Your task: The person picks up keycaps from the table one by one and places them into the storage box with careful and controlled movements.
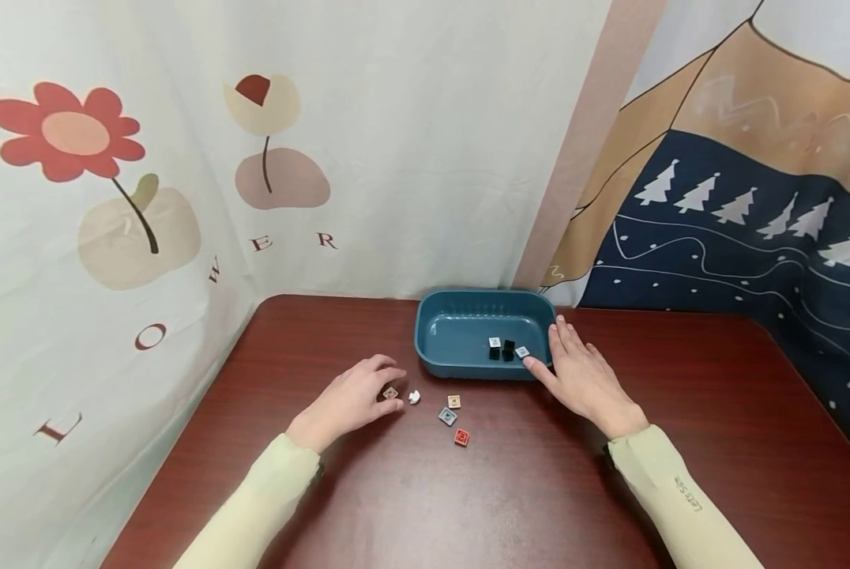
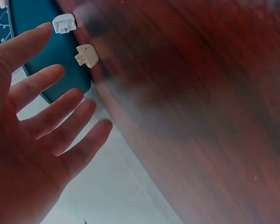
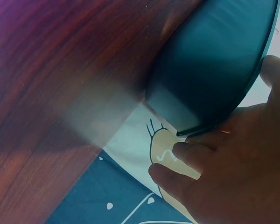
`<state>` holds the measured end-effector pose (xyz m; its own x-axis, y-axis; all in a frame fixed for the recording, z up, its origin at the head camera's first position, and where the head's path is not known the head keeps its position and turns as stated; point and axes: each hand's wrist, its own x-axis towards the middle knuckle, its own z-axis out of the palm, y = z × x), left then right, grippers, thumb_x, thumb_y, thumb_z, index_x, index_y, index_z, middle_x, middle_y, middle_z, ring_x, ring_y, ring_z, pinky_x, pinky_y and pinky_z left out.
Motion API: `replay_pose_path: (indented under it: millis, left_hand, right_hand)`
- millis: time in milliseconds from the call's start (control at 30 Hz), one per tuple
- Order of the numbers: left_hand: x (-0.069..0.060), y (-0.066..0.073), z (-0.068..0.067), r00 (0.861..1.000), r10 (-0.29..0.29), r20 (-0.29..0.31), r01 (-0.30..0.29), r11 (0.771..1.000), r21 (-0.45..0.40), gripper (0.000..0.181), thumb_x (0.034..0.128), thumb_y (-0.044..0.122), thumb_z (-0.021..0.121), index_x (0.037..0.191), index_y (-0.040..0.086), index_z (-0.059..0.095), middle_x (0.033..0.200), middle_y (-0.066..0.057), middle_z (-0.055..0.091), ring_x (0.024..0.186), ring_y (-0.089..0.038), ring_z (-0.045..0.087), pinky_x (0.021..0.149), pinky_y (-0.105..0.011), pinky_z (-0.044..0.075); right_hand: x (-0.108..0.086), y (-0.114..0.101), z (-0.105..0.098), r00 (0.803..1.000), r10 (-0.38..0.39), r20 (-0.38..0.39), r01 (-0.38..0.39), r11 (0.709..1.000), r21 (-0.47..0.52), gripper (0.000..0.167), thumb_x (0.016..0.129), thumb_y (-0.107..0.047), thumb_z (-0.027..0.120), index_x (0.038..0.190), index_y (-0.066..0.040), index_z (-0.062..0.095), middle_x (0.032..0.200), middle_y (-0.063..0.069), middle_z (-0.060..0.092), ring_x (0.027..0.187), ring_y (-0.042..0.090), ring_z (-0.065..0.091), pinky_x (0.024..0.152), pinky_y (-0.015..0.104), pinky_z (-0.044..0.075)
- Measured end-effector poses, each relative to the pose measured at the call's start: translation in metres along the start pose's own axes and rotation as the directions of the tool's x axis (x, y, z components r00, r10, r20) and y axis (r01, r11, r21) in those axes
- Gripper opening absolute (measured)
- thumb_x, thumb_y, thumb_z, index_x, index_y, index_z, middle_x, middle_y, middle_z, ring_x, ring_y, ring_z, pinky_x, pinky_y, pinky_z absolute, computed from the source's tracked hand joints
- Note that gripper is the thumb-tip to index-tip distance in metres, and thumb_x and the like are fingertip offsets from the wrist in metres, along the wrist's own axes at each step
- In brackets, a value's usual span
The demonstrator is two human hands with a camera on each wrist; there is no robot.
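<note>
The left arm slants in from the lower left, its hand (image 1: 354, 395) palm down over the worktop (image 1: 354, 482), with fingers spread and slightly bent; a beige keycap (image 1: 390, 393) lies between thumb and fingertips. Just beside it is a white keycap (image 1: 414, 397); tan (image 1: 454, 401), grey (image 1: 448, 416) and red (image 1: 462, 438) keycaps lie nearer the worktop's middle. The right arm slants in from the lower right, its hand (image 1: 583, 375) resting at the tray (image 1: 460, 336), thumb apart at the near corner, fingers extended along the right side. More keycaps (image 1: 509, 346) sit inside the tray.

Tub (image 1: 453, 335) in all three views
</note>
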<state>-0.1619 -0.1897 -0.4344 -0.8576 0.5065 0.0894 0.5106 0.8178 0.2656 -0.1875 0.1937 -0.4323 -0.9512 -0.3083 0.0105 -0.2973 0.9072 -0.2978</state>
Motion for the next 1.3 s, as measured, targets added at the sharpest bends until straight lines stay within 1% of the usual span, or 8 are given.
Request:
replay_pose_path:
  millis: [133, 367, 467, 600, 733, 833, 1033, 1300]
  left_hand:
    - [0.000, 0.001, 0.003, 1.000, 0.022, 0.009, -0.022, 1.000, -0.009, 0.037, 0.0881, 0.025, 0.085, 0.120, 0.009, 0.075, 0.120, -0.008, 0.064, 0.105, -0.027, 0.065, 0.092, -0.045, 0.056]
    - [0.001, 0.000, 0.007, 0.996, 0.091, 0.003, -0.091, 0.996, 0.015, 0.026, 0.0869, 0.016, 0.085, 0.110, 0.006, 0.079, 0.105, -0.007, 0.065, 0.091, -0.023, 0.067, 0.083, -0.040, 0.057]
    - [-0.001, -0.001, 0.009, 0.995, 0.097, 0.008, -0.097, 0.995, 0.017, 0.022, 0.0868, 0.011, 0.084, 0.108, 0.007, 0.080, 0.102, -0.005, 0.065, 0.090, -0.021, 0.068, 0.081, -0.038, 0.058]
    - [-0.002, -0.003, 0.012, 0.994, 0.110, 0.018, -0.111, 0.993, 0.038, 0.019, 0.0871, 0.007, 0.083, 0.106, 0.008, 0.080, 0.100, -0.004, 0.064, 0.091, -0.022, 0.068, 0.082, -0.037, 0.058]
    - [-0.002, -0.005, 0.012, 0.988, 0.154, -0.007, -0.153, 0.987, 0.048, 0.016, 0.0865, 0.002, 0.082, 0.102, 0.007, 0.080, 0.097, -0.004, 0.064, 0.089, -0.022, 0.067, 0.082, -0.035, 0.058]
    - [-0.002, -0.005, 0.012, 0.985, 0.171, -0.025, -0.170, 0.984, 0.044, 0.014, 0.0867, -0.001, 0.080, 0.099, 0.006, 0.079, 0.094, -0.004, 0.064, 0.087, -0.021, 0.068, 0.081, -0.034, 0.058]
    - [-0.002, -0.005, 0.012, 0.985, 0.166, -0.042, -0.165, 0.986, 0.030, 0.012, 0.0875, -0.005, 0.078, 0.095, 0.005, 0.079, 0.093, -0.004, 0.065, 0.087, -0.021, 0.069, 0.080, -0.032, 0.059]
    - [-0.004, -0.003, 0.007, 0.983, 0.164, -0.084, -0.160, 0.986, 0.046, 0.012, 0.0859, -0.004, 0.080, 0.094, 0.005, 0.079, 0.093, -0.004, 0.066, 0.087, -0.021, 0.069, 0.081, -0.033, 0.059]
  right_hand:
    - [0.000, 0.000, -0.001, 1.000, 0.000, -0.003, 0.000, 1.000, 0.000, 0.099, 0.104, -0.070, 0.034, 0.158, 0.013, 0.024, 0.168, 0.029, 0.013, 0.154, 0.048, 0.019, 0.118, 0.066, 0.023]
    - [-0.003, 0.000, 0.000, 1.000, 0.003, -0.002, -0.003, 1.000, 0.007, 0.097, 0.104, -0.067, 0.037, 0.158, 0.013, 0.024, 0.168, 0.030, 0.013, 0.154, 0.048, 0.018, 0.118, 0.066, 0.024]
    - [-0.002, 0.000, 0.002, 1.000, 0.001, -0.005, -0.001, 1.000, 0.010, 0.097, 0.104, -0.067, 0.037, 0.158, 0.013, 0.025, 0.168, 0.029, 0.014, 0.154, 0.047, 0.019, 0.118, 0.066, 0.024]
    - [-0.002, 0.000, 0.003, 1.000, 0.005, -0.001, -0.005, 1.000, 0.008, 0.098, 0.104, -0.068, 0.036, 0.158, 0.013, 0.025, 0.168, 0.029, 0.014, 0.154, 0.047, 0.019, 0.118, 0.066, 0.024]
    - [-0.002, 0.000, 0.003, 1.000, 0.005, 0.000, -0.005, 1.000, 0.012, 0.099, 0.104, -0.070, 0.035, 0.158, 0.013, 0.024, 0.168, 0.029, 0.013, 0.154, 0.047, 0.018, 0.118, 0.066, 0.024]
    - [-0.002, 0.000, 0.003, 1.000, 0.001, -0.004, -0.001, 1.000, 0.014, 0.100, 0.103, -0.071, 0.033, 0.158, 0.012, 0.024, 0.168, 0.029, 0.013, 0.154, 0.047, 0.018, 0.118, 0.066, 0.024]
    - [-0.002, 0.001, 0.002, 1.000, 0.002, -0.007, -0.002, 1.000, 0.015, 0.101, 0.103, -0.072, 0.032, 0.158, 0.013, 0.023, 0.168, 0.029, 0.013, 0.154, 0.048, 0.018, 0.118, 0.066, 0.023]
    - [-0.001, 0.001, 0.002, 1.000, 0.000, -0.008, 0.001, 1.000, 0.017, 0.099, 0.104, -0.070, 0.034, 0.158, 0.013, 0.023, 0.168, 0.029, 0.012, 0.154, 0.047, 0.017, 0.118, 0.065, 0.023]
